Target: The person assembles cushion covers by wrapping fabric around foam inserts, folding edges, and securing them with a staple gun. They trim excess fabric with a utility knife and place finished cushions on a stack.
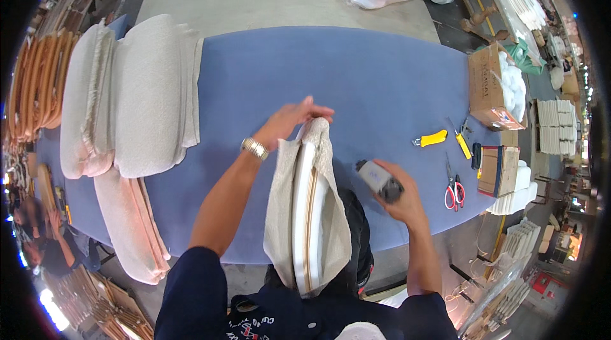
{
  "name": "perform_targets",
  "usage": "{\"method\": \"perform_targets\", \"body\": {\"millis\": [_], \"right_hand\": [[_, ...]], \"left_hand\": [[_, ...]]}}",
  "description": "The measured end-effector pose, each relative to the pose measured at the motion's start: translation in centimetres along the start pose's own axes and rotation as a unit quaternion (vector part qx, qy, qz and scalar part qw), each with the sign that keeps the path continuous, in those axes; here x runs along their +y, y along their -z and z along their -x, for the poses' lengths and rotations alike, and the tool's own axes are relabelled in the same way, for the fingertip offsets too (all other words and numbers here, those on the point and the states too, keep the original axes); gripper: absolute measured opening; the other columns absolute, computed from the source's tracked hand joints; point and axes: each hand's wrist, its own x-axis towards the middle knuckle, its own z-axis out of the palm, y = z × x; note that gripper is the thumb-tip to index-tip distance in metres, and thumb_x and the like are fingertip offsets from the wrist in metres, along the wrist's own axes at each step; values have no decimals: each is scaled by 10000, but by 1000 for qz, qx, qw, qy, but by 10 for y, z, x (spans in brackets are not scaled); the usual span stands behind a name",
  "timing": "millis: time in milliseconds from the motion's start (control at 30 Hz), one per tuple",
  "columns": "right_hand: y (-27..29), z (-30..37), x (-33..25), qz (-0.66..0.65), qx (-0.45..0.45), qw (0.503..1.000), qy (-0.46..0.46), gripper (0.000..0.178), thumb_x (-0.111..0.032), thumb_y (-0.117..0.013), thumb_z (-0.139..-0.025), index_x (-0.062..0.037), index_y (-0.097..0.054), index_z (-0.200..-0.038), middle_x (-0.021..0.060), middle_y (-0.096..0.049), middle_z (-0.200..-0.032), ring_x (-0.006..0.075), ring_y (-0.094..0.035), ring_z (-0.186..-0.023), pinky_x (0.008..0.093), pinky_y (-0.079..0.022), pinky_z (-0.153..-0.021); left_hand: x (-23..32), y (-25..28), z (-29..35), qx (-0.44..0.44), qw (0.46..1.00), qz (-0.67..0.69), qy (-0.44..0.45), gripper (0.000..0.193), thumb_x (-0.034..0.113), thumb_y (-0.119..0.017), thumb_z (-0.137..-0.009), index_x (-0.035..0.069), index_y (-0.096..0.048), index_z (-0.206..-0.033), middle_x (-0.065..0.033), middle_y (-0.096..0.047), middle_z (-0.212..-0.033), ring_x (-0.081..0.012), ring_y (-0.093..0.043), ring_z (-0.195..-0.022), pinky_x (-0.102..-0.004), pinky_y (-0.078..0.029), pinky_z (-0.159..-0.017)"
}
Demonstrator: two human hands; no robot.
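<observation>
Left of 2 yellow tools (434, 138), right hand (403, 197) grips a grey tool (380, 180); left hand (288, 121), outstretched, tops a cloth-wrapped pad (305, 213).

The left forearm (226, 194) slants upward and inward, its wrist (268, 139) lying left of the fingertips and nearer the body. The left hand (289, 122) reaches out at the end of it, fingers (325, 113) mostly straight and aimed rightward, one digit lifted above the rest; the palm is hidden. The right forearm (423, 254) rises more steeply, leaning slightly inward, with the right wrist (417, 220) to the right of its fingers and closer to the body. The right hand (405, 197) is curled in a grip, well apart from the left fingertips, rightward and nearer the torso.
</observation>
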Motion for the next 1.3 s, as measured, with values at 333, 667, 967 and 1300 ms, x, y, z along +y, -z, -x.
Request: {"method": "perform_targets", "body": {"millis": [333,667,967,1300], "right_hand": [[-76,22,40,-147,131,979,-43,544,-174,-694,-933,-82,-565,-1453,188,-492,-1527,345,-522,-1374,400,-440,-1117],[-52,-47,-189,-521,175,822,152,590,-371,-286,-1132,25,-360,-1564,161,-411,-1595,258,-404,-1456,355,-302,-1213],[-69,-30,-205,-507,190,833,113,650,-464,-238,-1129,-30,-289,-1611,144,-299,-1661,254,-297,-1518,360,-215,-1254],[-122,-19,-246,-384,169,882,214,646,-421,-233,-1122,-37,-187,-1639,152,-177,-1706,280,-164,-1568,399,-110,-1268]], "left_hand": [[11,-20,-11,118,990,64,30,712,491,-370,-1057,-11,-722,-695,-125,-659,-657,-214,-621,-674,-363,-501,-695],[199,-98,133,-10,863,-263,-432,565,270,-329,-1069,-18,-768,-860,-146,-727,-908,-249,-643,-975,-418,-341,-1135],[143,-142,225,248,878,-277,-301,747,281,-499,-1053,-78,-143,-1602,-280,-168,-1679,-389,-157,-1570,-435,-154,-1264],[118,-88,243,259,898,-179,-308,728,144,-457,-994,-41,-134,-1621,-229,-133,-1704,-339,-85,-1592,-410,-106,-1273]]}}
